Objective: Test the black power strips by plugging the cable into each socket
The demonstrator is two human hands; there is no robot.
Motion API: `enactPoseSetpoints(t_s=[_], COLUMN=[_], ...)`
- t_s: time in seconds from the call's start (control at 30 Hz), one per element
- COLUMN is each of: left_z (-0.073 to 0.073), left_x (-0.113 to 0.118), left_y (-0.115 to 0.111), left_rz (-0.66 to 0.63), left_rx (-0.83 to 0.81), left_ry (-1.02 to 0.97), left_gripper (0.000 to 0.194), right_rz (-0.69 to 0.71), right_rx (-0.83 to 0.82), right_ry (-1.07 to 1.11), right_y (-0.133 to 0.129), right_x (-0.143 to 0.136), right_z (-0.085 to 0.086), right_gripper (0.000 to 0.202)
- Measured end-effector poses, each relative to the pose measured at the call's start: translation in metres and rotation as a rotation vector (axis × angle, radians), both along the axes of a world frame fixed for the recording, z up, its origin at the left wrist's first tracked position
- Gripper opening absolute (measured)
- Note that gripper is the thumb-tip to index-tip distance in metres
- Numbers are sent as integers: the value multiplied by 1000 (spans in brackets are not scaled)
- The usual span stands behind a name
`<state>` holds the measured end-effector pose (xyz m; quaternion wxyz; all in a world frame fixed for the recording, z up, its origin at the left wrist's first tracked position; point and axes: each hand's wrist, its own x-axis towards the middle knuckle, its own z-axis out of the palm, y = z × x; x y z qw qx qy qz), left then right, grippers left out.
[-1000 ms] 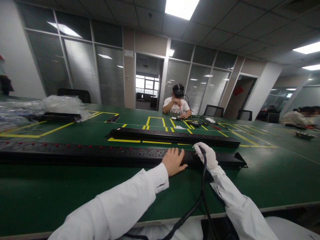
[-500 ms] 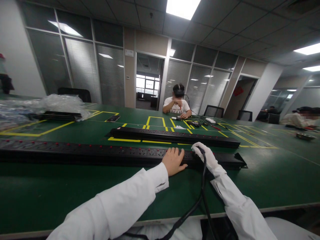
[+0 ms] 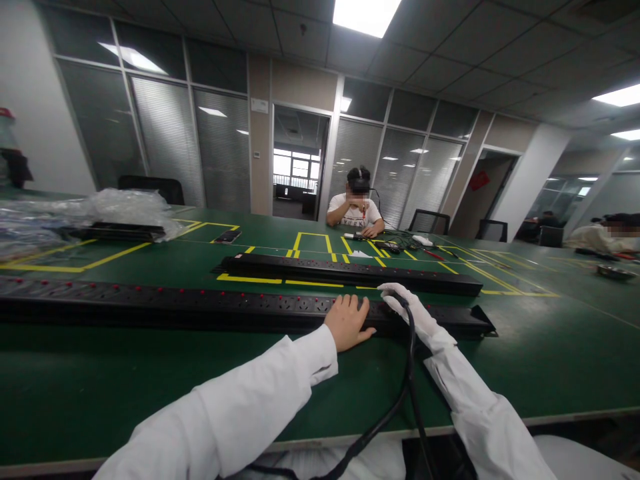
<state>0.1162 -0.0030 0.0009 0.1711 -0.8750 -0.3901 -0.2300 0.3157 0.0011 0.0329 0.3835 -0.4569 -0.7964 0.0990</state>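
A long black power strip (image 3: 200,305) with a row of sockets and small red parts lies across the green table. My bare left hand (image 3: 347,323) rests on it with spread fingers over the top and the thumb at the near side. To its right, my white-gloved right hand (image 3: 409,310) is closed around a plug at the strip's sockets; the plug is mostly hidden by the fingers. From that hand a thick black cable (image 3: 411,360) hangs down over the table edge toward my lap. Whether the plug sits inside a socket cannot be seen.
A second black power strip (image 3: 350,270) lies behind the first. Clear plastic wrapping (image 3: 130,208) is heaped at the left, and a phone (image 3: 228,235) lies near yellow tape lines. Across the table sits a person (image 3: 355,212) wearing a headset, beside tangled cables (image 3: 395,243).
My right hand has shifted very slightly left and up at the sockets, and the cable below it bows a little more to the right. My left hand stays where it was.
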Motion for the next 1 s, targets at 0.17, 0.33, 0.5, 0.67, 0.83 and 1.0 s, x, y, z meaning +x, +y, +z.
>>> enactPoseSetpoints(t_s=[0.17, 0.33, 0.5, 0.67, 0.83, 1.0], left_z=[-1, -1, 0, -1, -1, -1], left_x=[1, 1, 1, 1, 1, 1], left_y=[1, 1, 0, 1, 1, 1], left_rz=[0, 2, 1, 5, 2, 3], left_rx=[-1, 2, 14, 15, 13, 6], left_ry=[4, 2, -3, -1, -3, 3], left_gripper=[64, 64, 64, 64, 64, 64], right_rz=[21, -11, 12, 49, 76, 82], right_rx=[26, 38, -64, -148, -167, -143], right_ry=[-72, -106, -68, -4, 1, -26], right_y=[2, 4, 1, 0, 2, 3], right_x=[-5, -6, -3, -3, -4, -4], right_z=[2, 3, 8, 10, 9, 8], right_gripper=[35, 33, 34, 37, 38, 36])
